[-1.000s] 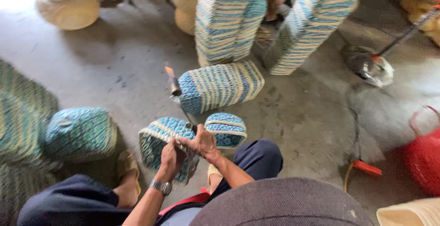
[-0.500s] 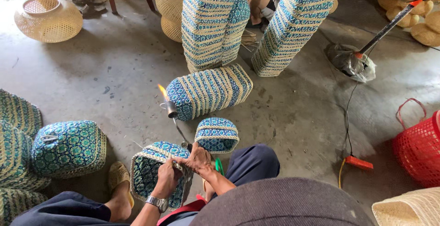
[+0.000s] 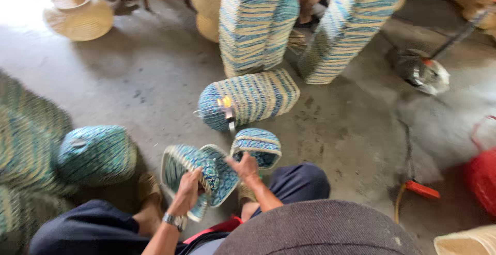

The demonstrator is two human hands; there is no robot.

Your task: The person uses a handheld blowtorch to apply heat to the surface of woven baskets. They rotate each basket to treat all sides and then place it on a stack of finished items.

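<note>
Head view: left hand [image 3: 187,187] has its fingers curled over the rim of a small blue-and-cream woven basket [image 3: 199,178] — gripping it, tilted, above the lap. Right hand [image 3: 245,166] rests its fingers on the basket's far edge; whether they pinch it I cannot tell. Just beyond stands a second small basket [image 3: 257,147]. Past that a longer one [image 3: 249,98] lies on its side on the concrete floor [image 3: 155,84] — a torch [image 3: 227,111] stands before it.
</note>
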